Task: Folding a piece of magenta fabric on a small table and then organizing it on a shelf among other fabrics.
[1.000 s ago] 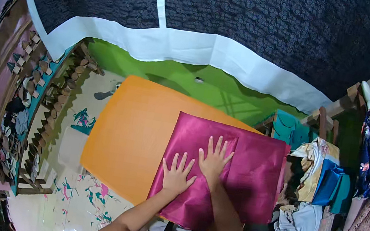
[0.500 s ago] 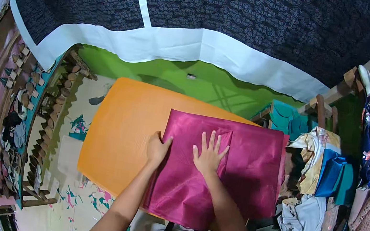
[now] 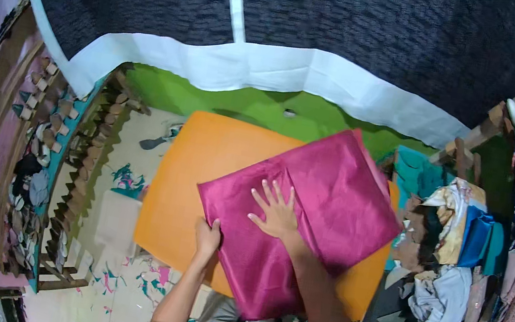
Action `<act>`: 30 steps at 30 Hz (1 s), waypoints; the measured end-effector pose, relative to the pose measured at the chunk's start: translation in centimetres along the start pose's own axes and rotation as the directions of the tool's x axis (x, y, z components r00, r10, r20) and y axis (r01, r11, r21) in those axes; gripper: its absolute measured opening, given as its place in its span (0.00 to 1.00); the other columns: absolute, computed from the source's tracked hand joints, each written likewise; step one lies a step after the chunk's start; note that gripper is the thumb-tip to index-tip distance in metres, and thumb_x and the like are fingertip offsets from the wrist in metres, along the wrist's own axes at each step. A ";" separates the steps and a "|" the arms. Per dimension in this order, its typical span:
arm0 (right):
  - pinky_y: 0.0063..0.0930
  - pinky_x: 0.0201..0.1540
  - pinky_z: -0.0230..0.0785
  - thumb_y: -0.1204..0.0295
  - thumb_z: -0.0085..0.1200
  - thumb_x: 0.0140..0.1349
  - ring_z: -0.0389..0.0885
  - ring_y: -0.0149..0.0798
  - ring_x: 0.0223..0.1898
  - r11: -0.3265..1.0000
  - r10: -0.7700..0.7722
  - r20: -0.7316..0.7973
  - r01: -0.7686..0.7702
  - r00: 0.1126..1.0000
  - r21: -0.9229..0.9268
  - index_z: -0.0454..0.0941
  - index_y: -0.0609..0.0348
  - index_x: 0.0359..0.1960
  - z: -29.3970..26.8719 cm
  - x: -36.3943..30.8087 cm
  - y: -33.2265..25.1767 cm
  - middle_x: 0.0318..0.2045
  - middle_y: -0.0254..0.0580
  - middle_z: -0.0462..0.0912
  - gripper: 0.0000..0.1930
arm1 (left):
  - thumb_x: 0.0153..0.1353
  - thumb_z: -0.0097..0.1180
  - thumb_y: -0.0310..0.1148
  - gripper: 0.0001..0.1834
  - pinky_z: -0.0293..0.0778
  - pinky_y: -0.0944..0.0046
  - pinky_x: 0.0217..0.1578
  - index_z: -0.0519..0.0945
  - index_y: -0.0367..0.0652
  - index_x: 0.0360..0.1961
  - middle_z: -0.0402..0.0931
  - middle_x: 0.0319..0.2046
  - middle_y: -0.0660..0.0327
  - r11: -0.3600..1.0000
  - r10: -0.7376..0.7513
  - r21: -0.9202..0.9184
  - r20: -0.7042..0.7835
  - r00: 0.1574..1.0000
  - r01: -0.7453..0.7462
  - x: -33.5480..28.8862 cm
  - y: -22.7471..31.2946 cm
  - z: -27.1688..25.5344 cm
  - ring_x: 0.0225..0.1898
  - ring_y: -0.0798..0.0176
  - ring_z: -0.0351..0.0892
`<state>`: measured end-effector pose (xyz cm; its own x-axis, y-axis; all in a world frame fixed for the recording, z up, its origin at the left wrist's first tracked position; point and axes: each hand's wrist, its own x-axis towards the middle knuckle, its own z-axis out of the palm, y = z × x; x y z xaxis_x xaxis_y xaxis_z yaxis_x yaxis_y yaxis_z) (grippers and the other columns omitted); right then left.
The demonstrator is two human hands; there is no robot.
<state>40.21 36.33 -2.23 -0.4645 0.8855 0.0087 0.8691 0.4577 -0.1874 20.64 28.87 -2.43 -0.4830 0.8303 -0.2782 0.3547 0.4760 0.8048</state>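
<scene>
A folded magenta cloth with a satiny sheen lies at a slant on an orange tabletop. It looks like several flat layers, and a pinker layer peeks out along its far right edge. My left hand is closed at the cloth's left edge, thumb by the border; its other fingers are partly hidden. Flat on top, with fingers spread, my right hand presses the cloth left of a crease. The cloth's nearest corner hangs over the table's front edge, by my body.
On the right are heaped cloths, including a white piece and a blue one. A wooden rack stands left. Scraps litter the floor. Dark patterned fabric with a white border spans the far side.
The magenta cloth has turned counterclockwise on the tabletop, from nearly square-on to a slant. My right hand has shifted slightly left and nearer, still flat; my left hand stays at the cloth's left edge.
</scene>
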 end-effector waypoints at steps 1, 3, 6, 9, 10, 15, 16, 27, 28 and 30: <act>0.66 0.65 0.26 0.38 0.34 0.60 0.40 0.49 0.70 0.991 -0.135 0.006 0.135 0.991 0.025 0.52 0.37 0.67 -0.1 1.3 -2.2 0.69 0.40 0.47 0.36 | 0.59 0.52 0.34 0.17 0.67 0.49 0.40 0.70 0.25 0.34 0.72 0.34 0.36 0.981 0.104 0.177 -0.138 0.985 -0.079 -0.9 -2.5 -1.4 0.36 0.37 0.72; 0.66 0.65 0.26 0.39 0.36 0.59 0.43 0.48 0.69 0.973 -0.225 -0.007 0.225 0.974 0.050 0.54 0.37 0.66 0.2 2.4 -3.5 0.69 0.40 0.48 0.35 | 0.61 0.49 0.33 0.16 0.66 0.48 0.39 0.69 0.25 0.34 0.71 0.32 0.36 0.985 0.107 0.153 -0.219 0.970 -0.074 -3.0 -3.5 -2.2 0.34 0.36 0.72; 0.65 0.65 0.28 0.42 0.43 0.57 0.49 0.47 0.68 0.903 -0.422 -0.030 0.423 0.906 0.070 0.58 0.36 0.65 -0.2 3.2 -4.8 0.67 0.39 0.53 0.34 | 0.60 0.49 0.33 0.19 0.62 0.47 0.46 0.66 0.24 0.43 0.67 0.40 0.34 0.992 0.071 0.113 -0.051 0.996 -0.065 -5.9 -4.8 -4.6 0.44 0.36 0.67; 0.63 0.65 0.31 0.47 0.48 0.57 0.52 0.48 0.67 0.868 -0.447 -0.123 0.463 0.886 0.179 0.62 0.35 0.62 1.0 2.0 -4.8 0.66 0.39 0.57 0.30 | 0.58 0.52 0.34 0.28 0.57 0.46 0.54 0.62 0.22 0.53 0.59 0.52 0.33 0.862 0.407 0.331 -0.002 0.913 -0.384 -8.0 -5.3 -6.9 0.52 0.35 0.60; 0.61 0.66 0.32 0.51 0.49 0.58 0.52 0.49 0.67 0.916 -0.397 -0.138 0.401 0.908 0.002 0.63 0.41 0.62 1.0 1.3 -6.4 0.64 0.42 0.59 0.29 | 0.53 0.58 0.38 0.38 0.52 0.45 0.59 0.58 0.26 0.59 0.53 0.59 0.37 0.835 0.472 0.336 -0.032 0.881 -0.436 -8.3 -5.6 -8.4 0.58 0.35 0.54; 0.64 0.65 0.31 0.47 0.44 0.59 0.47 0.50 0.68 0.996 0.023 -0.062 -0.018 0.998 0.086 0.62 0.48 0.63 1.3 -6.8 -12.0 0.65 0.51 0.54 0.32 | 0.45 0.63 0.45 0.43 0.51 0.44 0.61 0.61 0.45 0.62 0.55 0.63 0.50 0.313 0.619 0.484 0.548 0.562 -0.817 -3.4 -3.8 -14.2 0.62 0.46 0.54; 0.65 0.64 0.32 0.45 0.45 0.58 0.47 0.51 0.68 0.987 0.085 -0.064 -0.075 0.994 0.143 0.61 0.49 0.63 1.3 -8.3 -12.9 0.65 0.53 0.53 0.34 | 0.46 0.62 0.45 0.42 0.51 0.44 0.61 0.61 0.47 0.63 0.55 0.63 0.52 0.175 0.641 0.434 0.631 0.437 -0.884 -1.8 -4.0 -14.1 0.63 0.47 0.54; 0.48 0.55 0.65 0.57 0.59 0.47 0.67 0.62 0.57 0.984 0.146 -0.064 -0.151 0.987 -0.095 0.64 0.63 0.59 -0.3 -16.8 -16.5 0.55 0.71 0.65 0.37 | 0.51 0.53 0.43 0.34 0.60 0.42 0.56 0.63 0.49 0.61 0.61 0.60 0.51 -0.304 0.554 0.344 0.822 0.129 -0.888 1.5 -2.4 -11.3 0.59 0.46 0.61; 0.48 0.55 0.65 0.57 0.59 0.47 0.67 0.62 0.57 0.981 0.157 -0.069 -0.163 0.985 -0.100 0.64 0.63 0.59 0.3 -16.8 -16.0 0.55 0.71 0.65 0.37 | 0.52 0.53 0.41 0.33 0.60 0.42 0.56 0.64 0.51 0.61 0.61 0.60 0.52 -0.292 0.572 0.364 0.808 0.144 -0.884 1.3 -2.2 -10.7 0.59 0.46 0.61; 0.40 0.35 0.75 0.64 0.54 0.51 0.80 0.55 0.40 0.957 0.023 -0.109 -0.053 0.994 -0.286 0.71 0.64 0.48 1.0 -16.1 -15.3 0.42 0.64 0.77 0.24 | 0.52 0.53 0.40 0.31 0.60 0.42 0.56 0.65 0.53 0.60 0.61 0.60 0.52 -0.286 0.595 0.392 0.788 0.159 -0.874 1.7 -2.2 -10.4 0.60 0.47 0.61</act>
<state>34.19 15.03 -0.44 -0.4234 0.8991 0.1116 0.9048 0.4135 0.1014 10.74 26.17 0.76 0.7652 0.6434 0.0217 0.6347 -0.7483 -0.1927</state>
